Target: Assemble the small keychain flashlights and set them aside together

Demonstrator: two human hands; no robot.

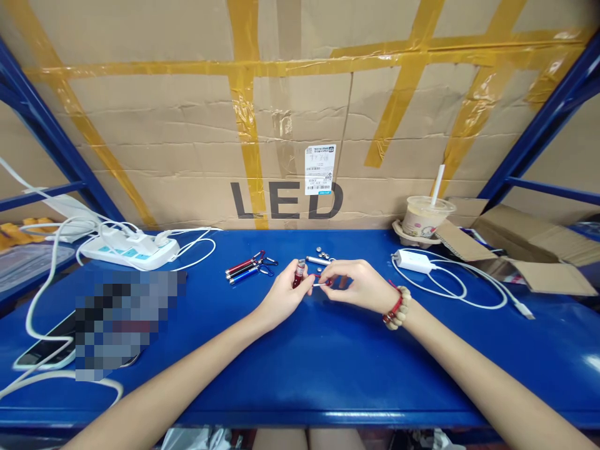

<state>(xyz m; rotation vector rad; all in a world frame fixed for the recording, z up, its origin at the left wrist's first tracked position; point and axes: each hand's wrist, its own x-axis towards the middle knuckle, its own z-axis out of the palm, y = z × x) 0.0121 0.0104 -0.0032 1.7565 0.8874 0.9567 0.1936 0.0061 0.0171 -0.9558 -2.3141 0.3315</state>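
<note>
My left hand [287,294] is closed around a small dark-red metal flashlight tube [298,275] with a silver end pointing up. Close beside it, my right hand [359,284] pinches a small dark-red piece [329,283]. A thin pale strip [319,285] runs from that piece toward the left fingertips; its kind is unclear. Just behind the hands lie a slim silver tube [317,260] and several small silver button cells [321,252]. Off to the left, red, black and blue mini flashlights [244,270] with carabiner clips [266,267] rest side by side.
On the blue table [300,375] at left are a white power strip [134,250] with cables, a phone [47,347] and a blurred-out item [126,325]. At right stand a drink cup with straw [424,219], a white charger [415,261] and an open carton [539,237].
</note>
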